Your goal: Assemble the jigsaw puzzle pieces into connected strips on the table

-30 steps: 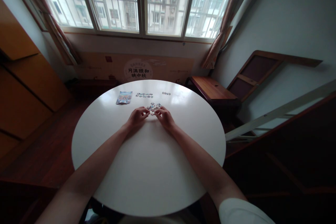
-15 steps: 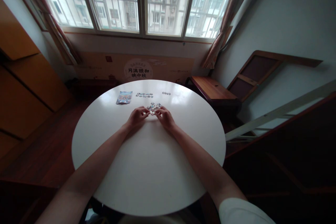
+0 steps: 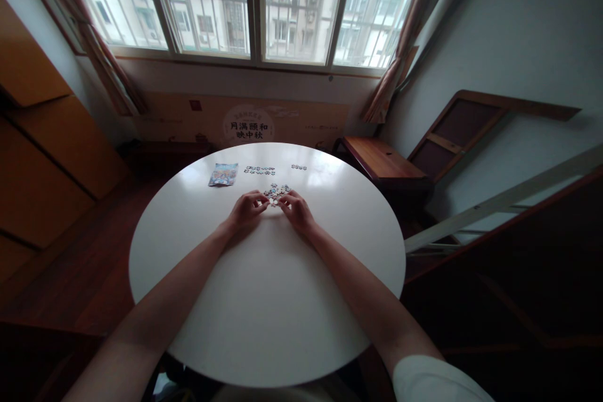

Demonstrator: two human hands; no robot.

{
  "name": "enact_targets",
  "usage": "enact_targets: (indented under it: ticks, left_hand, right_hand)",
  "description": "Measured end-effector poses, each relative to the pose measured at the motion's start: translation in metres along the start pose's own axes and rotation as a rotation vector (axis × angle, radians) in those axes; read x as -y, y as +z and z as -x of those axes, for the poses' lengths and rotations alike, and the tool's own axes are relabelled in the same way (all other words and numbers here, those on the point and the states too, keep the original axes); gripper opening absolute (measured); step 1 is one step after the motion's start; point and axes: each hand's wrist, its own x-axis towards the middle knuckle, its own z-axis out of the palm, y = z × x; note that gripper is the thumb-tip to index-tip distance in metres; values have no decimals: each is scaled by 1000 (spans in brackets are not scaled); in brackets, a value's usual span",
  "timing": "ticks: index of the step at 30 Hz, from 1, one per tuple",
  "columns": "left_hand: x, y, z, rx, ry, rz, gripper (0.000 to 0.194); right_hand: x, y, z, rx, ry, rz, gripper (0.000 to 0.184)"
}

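A small heap of jigsaw puzzle pieces (image 3: 277, 190) lies on the round white table (image 3: 268, 301), just beyond my hands. At the heap's near edge, my left hand (image 3: 249, 207) is closed in a pinch, its fingertips at a pale puzzle piece (image 3: 273, 202). My right hand (image 3: 296, 208) pinches from the other side, with its fingertips close to the left ones. The pieces there are small, and the fingers partly cover them. Both forearms stretch forward over the table.
Farther back, two rows of puzzle pieces (image 3: 259, 171) lie beside a colourful picture sheet (image 3: 223, 174). A short row of pieces (image 3: 298, 167) sits to their right. Beyond the table's right edge stands a wooden bench (image 3: 384, 160). A barred window (image 3: 211, 6) fills the far wall.
Almost nothing differs. Both hands stay at the near edge of the heap, with only a slight shift of the fingers.
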Motion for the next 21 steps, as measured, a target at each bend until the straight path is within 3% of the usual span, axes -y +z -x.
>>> enact_targets:
  ticks: [15, 21]
  left_hand:
    - [5, 2, -1, 4, 15, 10, 12]
    - [5, -1, -2, -49, -64, -48, 18]
  right_hand:
    - [0, 1, 1, 20, -19, -5, 11]
    - [1, 0, 0, 12, -25, -24, 11]
